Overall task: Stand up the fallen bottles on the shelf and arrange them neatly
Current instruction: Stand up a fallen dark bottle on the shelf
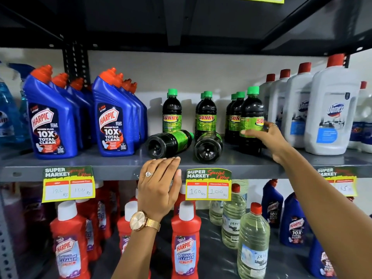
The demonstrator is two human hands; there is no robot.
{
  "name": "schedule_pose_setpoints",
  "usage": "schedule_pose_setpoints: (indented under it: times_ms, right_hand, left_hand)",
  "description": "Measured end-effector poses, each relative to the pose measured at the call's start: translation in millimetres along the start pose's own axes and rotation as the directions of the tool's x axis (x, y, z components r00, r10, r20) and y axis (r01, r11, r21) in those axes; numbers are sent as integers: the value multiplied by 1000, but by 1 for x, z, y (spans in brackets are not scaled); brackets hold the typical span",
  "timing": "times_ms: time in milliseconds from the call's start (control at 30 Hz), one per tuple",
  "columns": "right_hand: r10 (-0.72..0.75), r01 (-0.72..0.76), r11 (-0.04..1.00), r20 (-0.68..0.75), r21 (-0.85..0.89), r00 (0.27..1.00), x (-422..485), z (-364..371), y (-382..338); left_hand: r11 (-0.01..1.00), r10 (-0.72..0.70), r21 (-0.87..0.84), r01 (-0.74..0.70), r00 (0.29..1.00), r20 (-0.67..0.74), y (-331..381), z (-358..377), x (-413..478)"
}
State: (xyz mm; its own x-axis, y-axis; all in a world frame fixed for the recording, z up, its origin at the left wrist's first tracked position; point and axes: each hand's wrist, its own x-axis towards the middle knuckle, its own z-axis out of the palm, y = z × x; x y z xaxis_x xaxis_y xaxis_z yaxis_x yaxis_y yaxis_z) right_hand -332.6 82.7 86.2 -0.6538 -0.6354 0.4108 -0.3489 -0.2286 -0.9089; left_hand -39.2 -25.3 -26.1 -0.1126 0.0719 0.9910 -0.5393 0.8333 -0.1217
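1. The right hand [267, 135] grips the front upright Sunny bottle [251, 119] on the grey shelf [112, 168]
2. The left hand [159, 184] rests open and flat against the shelf edge
3. Two fallen Sunny bottles [169, 142] [208, 147] lie on the shelf, bases facing outward
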Motion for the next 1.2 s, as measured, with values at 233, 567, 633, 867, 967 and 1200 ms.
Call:
schedule_pose_setpoints:
  times_ms: [233,567,633,867,967,1200]
  right_hand:
    - [-2,-1,996,-37,-86,999,1,1,5]
    - [31,-45,985,-84,-169,996,-3,-1,5]
    - [7,-40,975,-147,-217,989,-6,2,3]
    - [-4,-56,938,-172,-343,985,-11,2,-1]
    - [-81,-35,909,-258,-416,963,-20,4,-9]
    - [-504,385,691,-26,-612,863,-73,55,-45]
  left_hand:
    - [1000,-3,16,3,1000,-3,0,1,1]
    - [998,-52,-19,53,997,51,2,-2,1]
    - [998,-60,-21,61,997,57,3,-4,1]
    - [997,-79,-17,81,995,62,6,-6,3]
    - [996,-81,-19,84,992,95,6,-8,4]
    - [999,20,49,-22,999,36,-23,-17,2]
